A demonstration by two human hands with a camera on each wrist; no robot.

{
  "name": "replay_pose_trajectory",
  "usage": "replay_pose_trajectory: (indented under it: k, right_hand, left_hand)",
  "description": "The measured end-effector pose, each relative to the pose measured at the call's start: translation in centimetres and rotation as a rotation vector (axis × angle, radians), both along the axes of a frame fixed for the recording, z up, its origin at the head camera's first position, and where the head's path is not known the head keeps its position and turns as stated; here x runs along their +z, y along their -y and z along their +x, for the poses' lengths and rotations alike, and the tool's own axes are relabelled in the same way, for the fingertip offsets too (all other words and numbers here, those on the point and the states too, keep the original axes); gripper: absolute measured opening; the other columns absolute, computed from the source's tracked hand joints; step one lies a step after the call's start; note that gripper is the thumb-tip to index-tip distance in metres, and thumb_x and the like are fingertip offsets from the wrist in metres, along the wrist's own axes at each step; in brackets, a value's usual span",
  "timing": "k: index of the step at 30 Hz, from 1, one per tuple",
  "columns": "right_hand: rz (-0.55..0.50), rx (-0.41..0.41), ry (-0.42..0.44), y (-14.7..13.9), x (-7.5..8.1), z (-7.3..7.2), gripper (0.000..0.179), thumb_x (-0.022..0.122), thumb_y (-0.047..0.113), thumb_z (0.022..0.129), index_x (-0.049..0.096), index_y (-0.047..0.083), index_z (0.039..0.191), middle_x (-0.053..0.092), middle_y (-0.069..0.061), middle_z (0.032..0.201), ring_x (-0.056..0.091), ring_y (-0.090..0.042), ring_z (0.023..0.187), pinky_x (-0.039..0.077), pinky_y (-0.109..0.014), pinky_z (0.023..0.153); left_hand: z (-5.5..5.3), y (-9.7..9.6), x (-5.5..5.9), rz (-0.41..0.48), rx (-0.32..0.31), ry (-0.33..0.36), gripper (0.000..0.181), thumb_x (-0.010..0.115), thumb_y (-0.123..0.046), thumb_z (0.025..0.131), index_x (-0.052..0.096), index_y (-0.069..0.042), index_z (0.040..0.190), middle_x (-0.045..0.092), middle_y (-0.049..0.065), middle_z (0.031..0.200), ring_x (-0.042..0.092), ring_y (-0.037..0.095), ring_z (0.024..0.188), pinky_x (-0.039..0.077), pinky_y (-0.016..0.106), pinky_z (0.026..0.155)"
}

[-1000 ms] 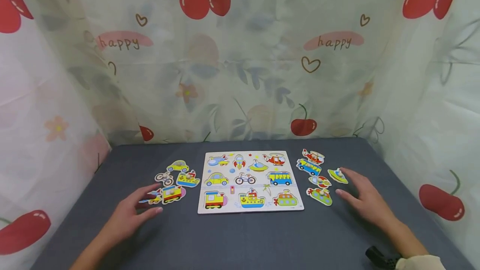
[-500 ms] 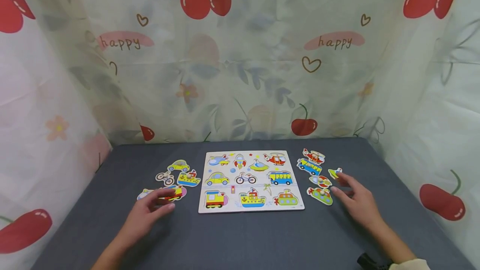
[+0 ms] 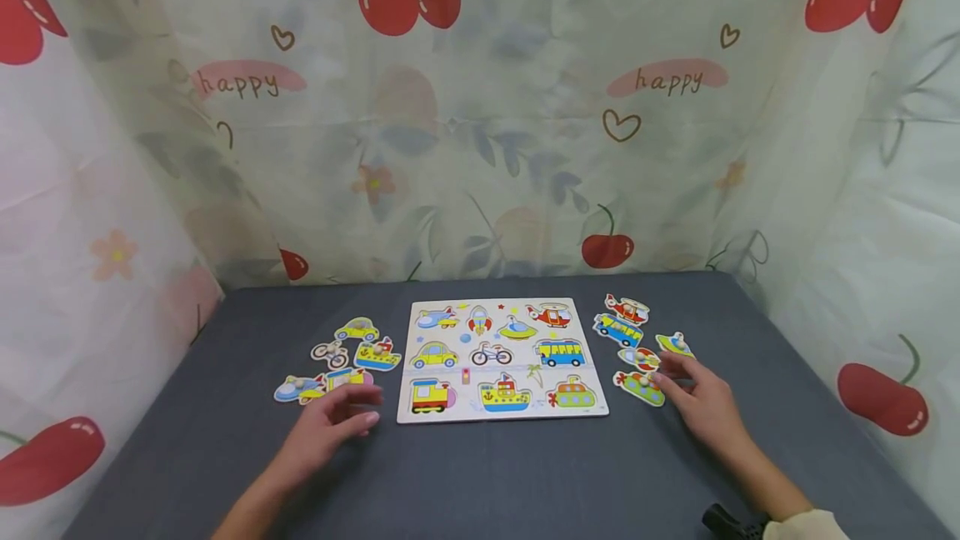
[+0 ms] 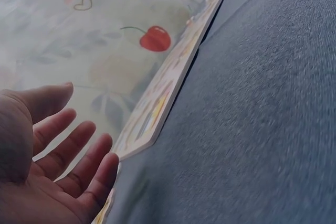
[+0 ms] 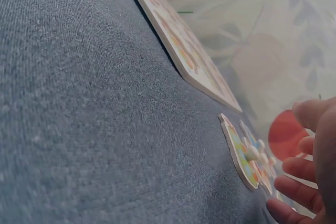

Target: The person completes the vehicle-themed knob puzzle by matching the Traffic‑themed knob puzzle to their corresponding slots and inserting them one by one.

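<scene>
In the head view my left hand (image 3: 318,433), fingers loosely bent and holding nothing, hovers in front of the train puzzle piece (image 3: 348,377) and partly covers it. The airplane piece (image 3: 294,388) lies just left of the train. At centre sits the wooden peg puzzle board (image 3: 462,403), printed with vehicles. My right hand (image 3: 705,408) is beside the green submarine piece (image 3: 636,388), thumb and fingers apart; the right wrist view shows a gap between the fingers and that knobbed submarine (image 5: 239,156). Close by its fingertips lie the rocket piece (image 3: 637,357) and the flying saucer piece (image 3: 675,343).
Further back on the left are the car (image 3: 357,328), bicycle (image 3: 330,354) and ship (image 3: 377,354) pieces. Behind the right-hand group lie the bus (image 3: 617,330) and helicopter (image 3: 627,308). A patterned curtain (image 3: 487,148) encloses the dark grey table (image 3: 495,482).
My left hand has moved rightward from the airplane piece, past the train, toward the board. My right hand has shifted left from the flying saucer toward the submarine. The pieces stay in place.
</scene>
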State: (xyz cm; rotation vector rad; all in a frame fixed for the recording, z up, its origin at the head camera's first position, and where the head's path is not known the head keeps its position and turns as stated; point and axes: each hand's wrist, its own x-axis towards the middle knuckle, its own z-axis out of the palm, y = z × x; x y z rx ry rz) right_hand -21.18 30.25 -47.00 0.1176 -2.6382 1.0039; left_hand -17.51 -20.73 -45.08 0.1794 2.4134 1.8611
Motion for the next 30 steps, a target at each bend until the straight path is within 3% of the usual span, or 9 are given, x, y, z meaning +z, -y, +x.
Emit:
replay_pose_trajectory:
  k: [7,18,30]
  right_hand:
    - [0.002,-0.004,0.041,0.4,-0.3,-0.3,0.040,0.068,0.024,0.093,0.062,-0.002,0.122,0.067,-0.018,0.110,0.062,-0.031,0.100,0.050,-0.040,0.079]
    - [0.059,0.008,0.024,0.7,-0.3,-0.7,0.031,0.072,0.019,0.090,0.068,0.000,0.115,0.067,-0.008,0.095,0.059,-0.023,0.084,0.045,-0.042,0.074]
    - [0.100,0.038,-0.001,0.7,-0.9,-0.9,0.024,0.074,0.016,0.087,0.072,0.001,0.106,0.069,-0.015,0.104,0.061,-0.036,0.101,0.043,-0.053,0.086]
  left_hand:
    - [-0.3,-1.0,-0.5,0.025,0.010,0.000,0.037,0.070,-0.006,0.089,0.060,0.004,0.124,0.061,0.023,0.120,0.064,0.026,0.100,0.053,0.030,0.078]
    - [-0.7,-2.4,-0.9,-0.056,0.102,0.046,0.036,0.074,-0.010,0.086,0.066,-0.005,0.120,0.065,0.012,0.119,0.062,0.024,0.097,0.050,0.033,0.077]
    - [-1.1,-3.2,-1.6,-0.131,0.167,0.035,0.040,0.079,-0.008,0.080,0.068,-0.007,0.119,0.065,0.009,0.111,0.063,0.024,0.094,0.049,0.033,0.076]
